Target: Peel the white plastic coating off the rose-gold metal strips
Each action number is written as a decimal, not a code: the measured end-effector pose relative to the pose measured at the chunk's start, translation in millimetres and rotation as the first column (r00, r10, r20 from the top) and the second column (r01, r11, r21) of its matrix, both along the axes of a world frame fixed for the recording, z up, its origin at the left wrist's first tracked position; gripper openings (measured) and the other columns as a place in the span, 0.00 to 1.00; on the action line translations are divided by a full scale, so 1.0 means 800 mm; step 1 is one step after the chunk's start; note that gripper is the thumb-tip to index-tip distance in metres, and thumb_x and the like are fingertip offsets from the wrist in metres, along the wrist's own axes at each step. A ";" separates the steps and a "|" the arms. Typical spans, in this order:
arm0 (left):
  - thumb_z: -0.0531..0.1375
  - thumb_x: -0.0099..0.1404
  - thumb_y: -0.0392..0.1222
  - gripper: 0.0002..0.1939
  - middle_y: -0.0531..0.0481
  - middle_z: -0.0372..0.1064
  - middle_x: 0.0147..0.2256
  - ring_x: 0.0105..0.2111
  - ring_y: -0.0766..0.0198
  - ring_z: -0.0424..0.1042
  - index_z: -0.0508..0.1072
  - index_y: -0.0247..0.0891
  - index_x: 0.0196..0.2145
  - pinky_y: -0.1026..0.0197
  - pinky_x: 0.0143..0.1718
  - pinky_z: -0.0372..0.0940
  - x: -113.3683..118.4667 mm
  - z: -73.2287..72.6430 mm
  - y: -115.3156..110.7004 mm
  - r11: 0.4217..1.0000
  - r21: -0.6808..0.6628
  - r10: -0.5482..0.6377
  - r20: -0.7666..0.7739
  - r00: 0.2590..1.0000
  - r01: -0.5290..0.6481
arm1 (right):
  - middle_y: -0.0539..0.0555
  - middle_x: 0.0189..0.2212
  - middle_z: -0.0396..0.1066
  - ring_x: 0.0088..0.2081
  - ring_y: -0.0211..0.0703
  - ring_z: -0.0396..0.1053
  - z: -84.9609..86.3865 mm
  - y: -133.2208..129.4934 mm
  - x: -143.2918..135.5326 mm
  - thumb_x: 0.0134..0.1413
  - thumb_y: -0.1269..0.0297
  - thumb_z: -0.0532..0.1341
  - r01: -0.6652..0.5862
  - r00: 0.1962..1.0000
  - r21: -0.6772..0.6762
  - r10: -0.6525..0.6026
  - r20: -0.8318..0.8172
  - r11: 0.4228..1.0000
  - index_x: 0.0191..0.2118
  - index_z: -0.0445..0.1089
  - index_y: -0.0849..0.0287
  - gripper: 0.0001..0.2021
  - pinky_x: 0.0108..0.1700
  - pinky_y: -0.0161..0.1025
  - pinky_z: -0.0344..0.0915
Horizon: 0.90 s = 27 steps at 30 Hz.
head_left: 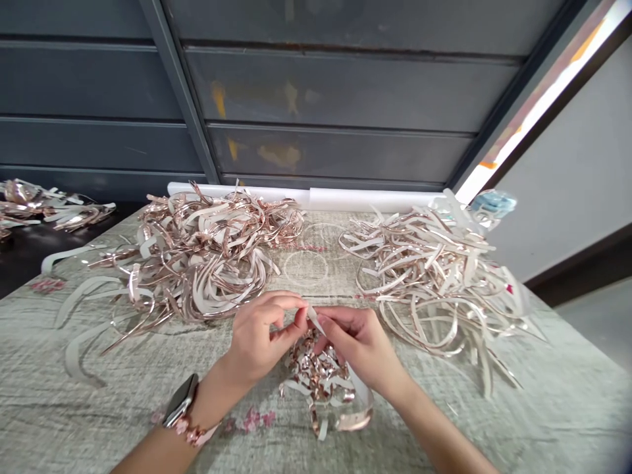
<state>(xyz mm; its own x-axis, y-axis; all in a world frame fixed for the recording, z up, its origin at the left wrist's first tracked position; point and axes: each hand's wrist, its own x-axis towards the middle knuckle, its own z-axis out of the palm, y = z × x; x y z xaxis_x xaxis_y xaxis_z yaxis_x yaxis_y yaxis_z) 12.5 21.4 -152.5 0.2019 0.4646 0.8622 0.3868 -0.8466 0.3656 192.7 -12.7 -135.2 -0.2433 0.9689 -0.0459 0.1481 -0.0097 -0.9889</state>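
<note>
A tangled ribbon pile point(197, 250) lies at left on the table point(162, 421). Near centre, left hand point(254, 332) and right hand point(363, 345) meet, pinching a ribbon strip point(315, 320) above a curly bunch point(320, 372). A looser heap point(434, 270) lies at right.

Dark grey panelled wall point(326, 92): is standing behind the table point(39, 395). White roll point(375, 199): is lying along the table's far edge. Pale blue packet point(494, 204): is resting near the far right corner. Smartwatch point(181, 399), pink bracelet point(192, 432): are being worn side by side.
</note>
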 end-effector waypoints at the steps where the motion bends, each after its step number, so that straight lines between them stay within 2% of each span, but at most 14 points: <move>1: 0.65 0.61 0.28 0.22 0.51 0.82 0.32 0.35 0.63 0.81 0.54 0.42 0.24 0.62 0.35 0.75 0.000 -0.001 0.000 1.000 0.000 0.008 0.012 1.000 -0.008 | 0.52 0.21 0.76 0.17 0.30 0.52 0.000 0.000 0.000 0.63 0.55 0.58 -0.001 1.000 0.000 0.001 0.001 1.000 0.49 0.81 0.61 0.19 0.20 0.31 0.50; 6: 0.65 0.61 0.29 0.16 0.51 0.80 0.32 0.32 0.63 0.80 0.59 0.42 0.30 0.62 0.33 0.73 -0.003 -0.014 0.002 0.999 -0.013 0.049 0.044 0.998 -0.049 | 0.52 0.21 0.76 0.17 0.31 0.53 0.002 -0.002 -0.001 0.62 0.55 0.59 0.024 1.000 -0.007 -0.024 -0.012 1.000 0.48 0.81 0.61 0.19 0.21 0.31 0.51; 9: 0.60 0.63 0.32 0.11 0.53 0.73 0.30 0.26 0.65 0.74 0.61 0.42 0.37 0.63 0.28 0.69 -0.009 -0.016 0.003 0.995 0.012 0.102 0.072 0.992 -0.103 | 0.53 0.21 0.77 0.17 0.31 0.53 0.001 -0.002 0.000 0.62 0.53 0.60 0.032 0.999 -0.019 -0.032 -0.014 0.999 0.47 0.81 0.63 0.20 0.20 0.31 0.50; 12: 0.58 0.66 0.39 0.04 0.56 0.65 0.24 0.21 0.66 0.66 0.63 0.41 0.36 0.63 0.23 0.60 -0.011 -0.009 0.002 0.981 0.060 0.189 -0.138 0.972 -0.182 | 0.53 0.23 0.77 0.18 0.31 0.55 -0.001 -0.002 0.001 0.62 0.55 0.61 -0.022 1.000 -0.026 0.022 -0.014 0.999 0.45 0.81 0.62 0.17 0.20 0.31 0.51; 14: 0.58 0.68 0.40 0.08 0.57 0.62 0.21 0.19 0.66 0.63 0.63 0.41 0.30 0.62 0.22 0.55 -0.008 -0.004 0.002 0.978 0.116 0.202 -0.301 0.932 -0.174 | 0.52 0.23 0.77 0.18 0.31 0.54 -0.002 -0.002 0.003 0.64 0.58 0.60 -0.063 0.998 -0.014 0.063 0.005 0.998 0.40 0.81 0.62 0.15 0.21 0.31 0.50; 17: 0.55 0.69 0.34 0.13 0.58 0.60 0.18 0.18 0.66 0.61 0.61 0.42 0.26 0.60 0.22 0.53 -0.004 -0.001 0.002 0.974 0.200 0.173 -0.347 0.922 -0.108 | 0.51 0.22 0.76 0.20 0.32 0.57 0.002 -0.003 0.005 0.65 0.60 0.59 -0.109 0.994 0.010 0.109 0.025 0.994 0.35 0.80 0.62 0.14 0.23 0.31 0.54; 20: 0.54 0.69 0.33 0.15 0.58 0.58 0.18 0.18 0.67 0.58 0.60 0.42 0.24 0.60 0.22 0.52 -0.002 -0.002 0.000 0.989 0.133 0.093 -0.265 0.960 -0.059 | 0.50 0.23 0.76 0.23 0.35 0.66 0.008 -0.004 0.004 0.63 0.59 0.62 -0.160 0.987 -0.004 0.160 -0.035 0.987 0.39 0.80 0.60 0.12 0.28 0.32 0.60; 23: 0.56 0.70 0.35 0.17 0.60 0.53 0.17 0.16 0.70 0.54 0.59 0.41 0.23 0.62 0.20 0.50 -0.002 -0.006 -0.003 0.989 -0.148 -0.030 -0.074 0.997 0.018 | 0.52 0.29 0.78 0.29 0.39 0.72 0.011 -0.002 0.004 0.63 0.56 0.62 -0.162 0.980 -0.025 0.158 -0.123 0.986 0.43 0.79 0.58 0.13 0.32 0.35 0.66; 25: 0.55 0.73 0.37 0.18 0.60 0.50 0.18 0.16 0.71 0.52 0.58 0.41 0.24 0.63 0.18 0.49 -0.003 -0.008 -0.001 0.956 -0.287 -0.026 0.143 0.989 0.067 | 0.53 0.32 0.79 0.34 0.42 0.73 0.009 0.001 0.007 0.65 0.53 0.60 -0.035 0.989 -0.014 0.033 -0.147 0.999 0.49 0.77 0.56 0.16 0.38 0.38 0.69; 27: 0.51 0.76 0.40 0.19 0.60 0.47 0.19 0.16 0.71 0.49 0.55 0.41 0.25 0.65 0.16 0.48 -0.003 -0.011 0.005 0.943 -0.325 0.064 0.377 0.924 0.068 | 0.54 0.38 0.79 0.38 0.42 0.72 0.004 0.004 0.014 0.68 0.53 0.57 0.195 0.968 0.048 -0.184 -0.170 0.980 0.53 0.73 0.53 0.16 0.42 0.39 0.68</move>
